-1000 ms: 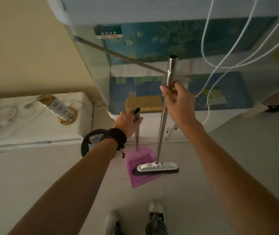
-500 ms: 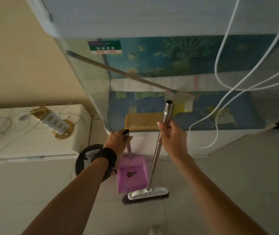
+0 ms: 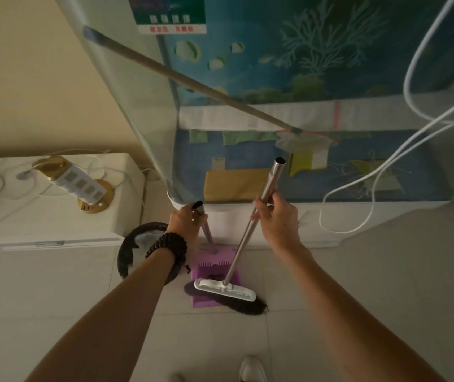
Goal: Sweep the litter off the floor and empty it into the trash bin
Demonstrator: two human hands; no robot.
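Both hands are wrapped tight: the right hand [image 3: 277,220] is clenched around the upper part of the shiny steel broom pole [image 3: 250,227], and the left hand [image 3: 187,223], with a dark beaded bracelet [image 3: 166,245] on the wrist, is fisted on the top of the thin black-capped dustpan handle [image 3: 202,220]. Follow the pole down and the white-backed broom head with dark bristles [image 3: 224,292] sits on the mouth of the flat purple plastic dustpan [image 3: 215,279], which rests on the pale tiled floor [image 3: 372,285]. A small dark bit lies in the pan by the pole, possibly litter, though the light is too dim to be sure. Just left of the pan, partly behind the forearm, stands the round black trash bin with a pale liner [image 3: 140,249], right against the white cabinet [image 3: 55,216] that serves as a table for a gold-and-white tower power strip [image 3: 75,181].

Trouble ahead, I'd say: lift the pan while it tilts forward and the sweepings slide off the lip; swing it wide and the forearm could clip the bin, or the pole could catch the loose white cables [image 3: 385,166] hanging at the right.

On the glass fish tank [image 3: 316,64] there's a green label [image 3: 169,15] with white characters and a red line beneath, too blurred to read.
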